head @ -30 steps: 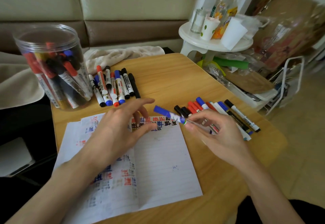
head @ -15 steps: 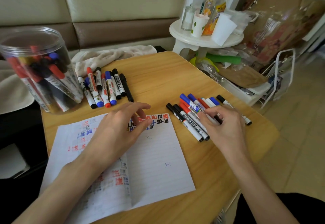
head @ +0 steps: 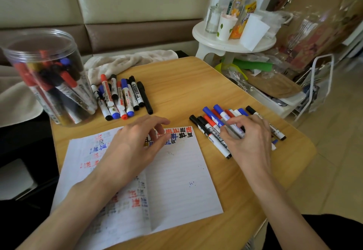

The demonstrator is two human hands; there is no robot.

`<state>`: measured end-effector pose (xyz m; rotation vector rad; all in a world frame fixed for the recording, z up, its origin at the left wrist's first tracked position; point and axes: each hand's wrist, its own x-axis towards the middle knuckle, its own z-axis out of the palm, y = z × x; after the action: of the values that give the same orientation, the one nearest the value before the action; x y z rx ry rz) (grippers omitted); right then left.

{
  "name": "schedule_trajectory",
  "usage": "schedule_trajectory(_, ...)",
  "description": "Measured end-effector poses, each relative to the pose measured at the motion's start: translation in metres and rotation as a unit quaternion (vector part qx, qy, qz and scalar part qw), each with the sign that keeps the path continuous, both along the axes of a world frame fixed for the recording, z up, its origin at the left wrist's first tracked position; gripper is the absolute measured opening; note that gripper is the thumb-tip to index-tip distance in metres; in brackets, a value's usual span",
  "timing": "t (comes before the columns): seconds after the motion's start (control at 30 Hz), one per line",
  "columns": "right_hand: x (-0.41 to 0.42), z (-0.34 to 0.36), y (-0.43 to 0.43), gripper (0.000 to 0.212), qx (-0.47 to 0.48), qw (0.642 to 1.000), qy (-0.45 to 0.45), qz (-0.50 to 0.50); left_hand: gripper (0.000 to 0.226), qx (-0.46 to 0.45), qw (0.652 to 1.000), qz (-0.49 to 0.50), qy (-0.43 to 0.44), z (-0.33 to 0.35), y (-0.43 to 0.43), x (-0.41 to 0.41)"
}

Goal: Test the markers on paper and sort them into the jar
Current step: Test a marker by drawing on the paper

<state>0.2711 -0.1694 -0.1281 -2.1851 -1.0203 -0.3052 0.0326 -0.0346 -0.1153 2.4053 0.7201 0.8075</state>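
Markers (head: 59, 86) already sorted stand in the jar (head: 75, 57) at the far left of the counter (head: 186, 84), with a loose row (head: 121, 96) lying just beside it. Your left hand (head: 133, 147) rests relaxed on the paper (head: 176, 181), holding nothing. Further right, the blue marker (head: 213, 116) you held a second ago now lies on the right pile (head: 208, 132), likely set aside rather than jarred. Your right hand (head: 249, 137) curls over that pile; whether it pinches one, you cannot tell from here.
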Motion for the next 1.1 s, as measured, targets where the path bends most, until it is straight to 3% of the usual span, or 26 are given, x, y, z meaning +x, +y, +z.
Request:
schedule_trajectory(0.23, -0.02, 0.004, 0.017, 0.027, 0.017, 0.998, -0.02, 0.05, 0.029, -0.003, 1.0, 0.018, 0.004, 0.002, 0.001, -0.008)
schedule_trajectory(0.33, -0.039, 0.006, 0.032, 0.028, 0.022, 0.994, -0.041, 0.096, 0.031, -0.045, 0.998, 0.034, -0.013, 0.004, 0.002, -0.012)
schedule_trajectory(0.53, -0.078, 0.013, 0.085, 0.034, -0.013, 0.98, 0.031, 0.198, 0.022, -0.102, 0.99, 0.089, -0.036, 0.004, 0.006, -0.024)
schedule_trajectory(0.7, -0.099, 0.005, 0.135, 0.043, -0.075, 0.979, 0.053, 0.184, 0.032, -0.097, 0.99, 0.099, -0.002, -0.003, 0.013, -0.036)
schedule_trajectory(0.83, -0.106, -0.003, 0.151, 0.035, -0.086, 0.985, 0.037, 0.145, 0.043, -0.081, 0.992, 0.092, 0.009, -0.007, 0.015, -0.04)
schedule_trajectory(0.97, -0.106, 0.0, 0.148, 0.024, -0.046, 0.991, 0.043, 0.116, 0.043, -0.082, 0.993, 0.085, 0.015, -0.006, 0.016, -0.042)
schedule_trajectory(1.1, -0.094, 0.021, 0.119, 0.016, 0.094, 0.982, 0.126, 0.109, 0.045, -0.08, 0.993, 0.083, 0.033, -0.003, 0.016, -0.038)
